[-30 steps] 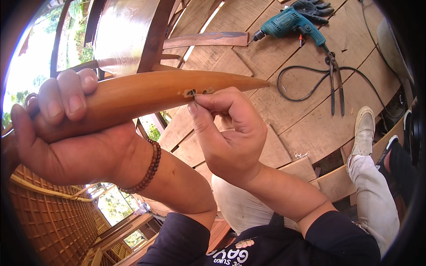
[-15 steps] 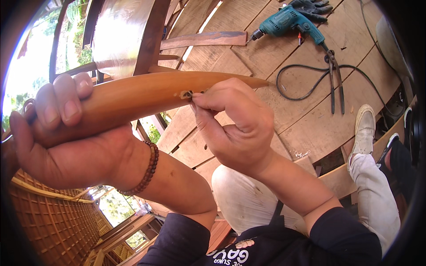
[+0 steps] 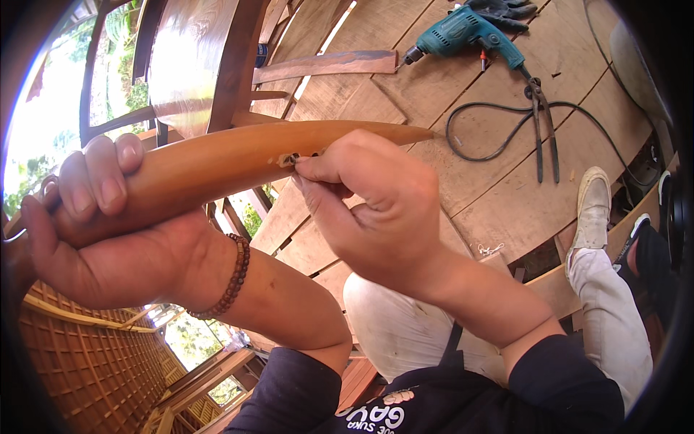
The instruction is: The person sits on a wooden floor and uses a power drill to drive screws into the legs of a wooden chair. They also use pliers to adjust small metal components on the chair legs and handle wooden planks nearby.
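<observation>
A long, smooth, orange-brown curved wooden piece [image 3: 224, 155] slants across the upper middle, tapering to a point at its right end. My left hand [image 3: 116, 231] is wrapped round its thick left end, palm underneath and fingers over the top. On its lower edge, near the middle, is a small ragged hole [image 3: 288, 160] with pale, chipped wood around it. My right hand [image 3: 379, 206] is closed in a pinch, thumb and forefinger tips right at this hole. Whatever is between those fingertips is too small or hidden to name.
Beyond my hands, a teal power drill [image 3: 463, 36] lies on the plank floor [image 3: 499, 195] with a dark glove [image 3: 506, 13] behind it. Long-handled pincers [image 3: 542, 137] rest across its black cable [image 3: 463, 153]. A wooden chair [image 3: 191, 69] stands at upper left. Someone's dark-clothed leg shows at far right.
The wooden piece and both hands sit slightly further left in the picture, as does much of the background. The right fingertips stay at the hole, and both grips look the same.
</observation>
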### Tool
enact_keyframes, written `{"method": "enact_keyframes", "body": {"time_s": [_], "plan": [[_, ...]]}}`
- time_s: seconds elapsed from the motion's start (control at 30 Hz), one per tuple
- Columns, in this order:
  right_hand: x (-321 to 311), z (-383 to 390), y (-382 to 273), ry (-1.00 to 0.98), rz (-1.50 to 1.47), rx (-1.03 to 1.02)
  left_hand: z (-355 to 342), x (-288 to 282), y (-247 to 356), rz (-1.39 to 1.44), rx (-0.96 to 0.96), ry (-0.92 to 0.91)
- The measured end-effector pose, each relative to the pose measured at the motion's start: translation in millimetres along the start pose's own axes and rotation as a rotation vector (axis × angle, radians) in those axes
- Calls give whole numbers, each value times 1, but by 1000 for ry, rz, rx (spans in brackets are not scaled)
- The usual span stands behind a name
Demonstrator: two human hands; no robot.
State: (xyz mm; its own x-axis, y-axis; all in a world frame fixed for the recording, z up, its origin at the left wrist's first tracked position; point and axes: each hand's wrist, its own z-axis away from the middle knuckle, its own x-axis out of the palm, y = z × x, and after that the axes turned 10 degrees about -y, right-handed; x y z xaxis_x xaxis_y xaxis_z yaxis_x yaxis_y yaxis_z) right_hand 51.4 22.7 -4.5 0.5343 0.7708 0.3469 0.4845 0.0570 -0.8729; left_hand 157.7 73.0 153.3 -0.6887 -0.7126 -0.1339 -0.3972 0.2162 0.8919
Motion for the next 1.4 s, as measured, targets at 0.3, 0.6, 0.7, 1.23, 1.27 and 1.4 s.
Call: {"method": "enact_keyframes", "body": {"time_s": [0.3,0.6,0.7,1.23,1.27,1.4], "plan": [[0,1,3,-4,317,-162,-1,1,-2,22,-12,-11],[-10,-7,3,-82,275,-177,0,3,-3,-36,11,37],[-21,-15,-4,-159,241,-96,-1,4,-1,-4,1,30],[-15,-5,-1,-171,-324,330,-2,-2,-2,35,-1,-27],[-17,-5,-1,-188,-324,345,-2,-1,-2,36,-2,-25],[-22,-13,-3,-228,-362,435,-2,-3,-2,18,-1,-30]]}}
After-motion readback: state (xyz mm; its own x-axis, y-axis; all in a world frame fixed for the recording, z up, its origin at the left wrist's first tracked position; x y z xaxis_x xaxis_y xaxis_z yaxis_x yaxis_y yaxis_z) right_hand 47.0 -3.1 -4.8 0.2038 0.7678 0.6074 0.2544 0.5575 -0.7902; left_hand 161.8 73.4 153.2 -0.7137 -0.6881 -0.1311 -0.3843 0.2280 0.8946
